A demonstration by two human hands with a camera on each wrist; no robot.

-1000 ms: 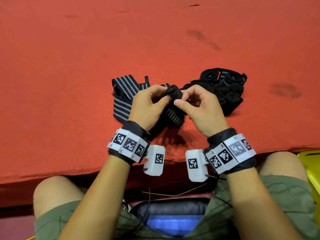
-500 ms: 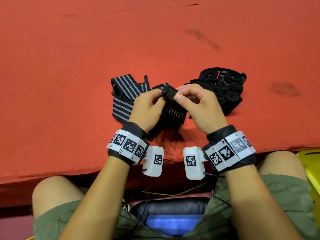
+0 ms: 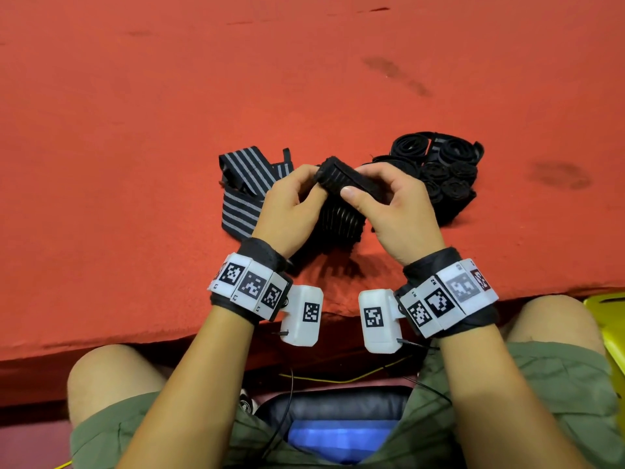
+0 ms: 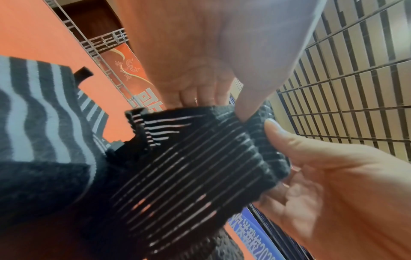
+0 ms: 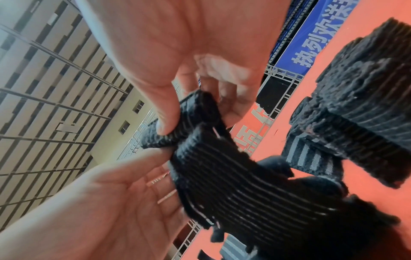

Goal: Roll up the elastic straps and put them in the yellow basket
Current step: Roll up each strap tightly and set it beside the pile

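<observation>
Black wrist wraps [image 3: 260, 253], white tagged bands [image 3: 248, 286], white camera boxes [image 3: 302, 314], olive shorts [image 3: 554, 394]

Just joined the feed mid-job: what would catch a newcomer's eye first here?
Both hands, left and right, meet at centre over the red table, pinching a black ribbed strap whose top end is rolled. A pile of rolled straps sits right of them, a flat striped strap left.

We see only a corner of the yellow basket [image 3: 608, 319], cut off at the head view's right edge
</observation>
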